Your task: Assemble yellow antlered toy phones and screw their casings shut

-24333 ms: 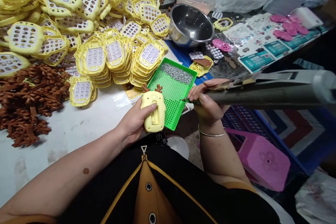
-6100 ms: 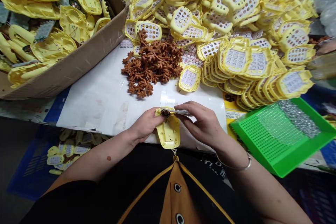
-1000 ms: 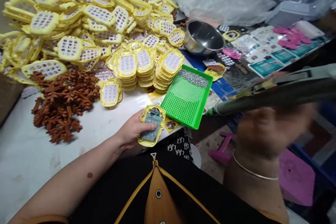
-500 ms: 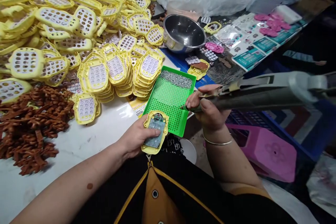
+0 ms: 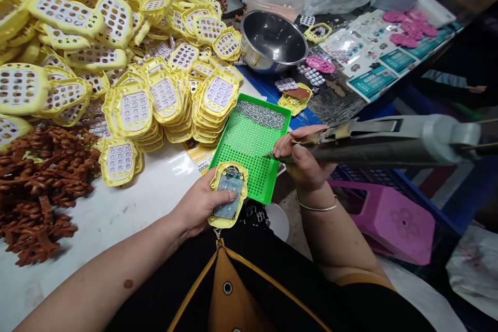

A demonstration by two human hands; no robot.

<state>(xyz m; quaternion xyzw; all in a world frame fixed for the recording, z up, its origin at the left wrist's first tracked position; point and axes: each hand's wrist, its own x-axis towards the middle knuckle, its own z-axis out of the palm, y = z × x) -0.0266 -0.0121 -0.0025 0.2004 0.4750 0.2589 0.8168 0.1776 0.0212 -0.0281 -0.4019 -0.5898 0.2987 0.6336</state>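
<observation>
Across a white worktable [image 5: 128, 218], past heaped yellow keypad shells [image 5: 134, 106] and brown antler pieces [image 5: 41, 187]. Gripping, in the left hand [image 5: 196, 205], a yellow shell half [image 5: 221, 222] with its circuit board [image 5: 226, 208] face up, right by the near corner of a green perforated tray [image 5: 260, 187] with silver screws [image 5: 260, 115] at its far end. Clutching, in the right hand [image 5: 309, 163], a power screwdriver [image 5: 389, 140], pointed leftward, tip well apart from the held half!
</observation>
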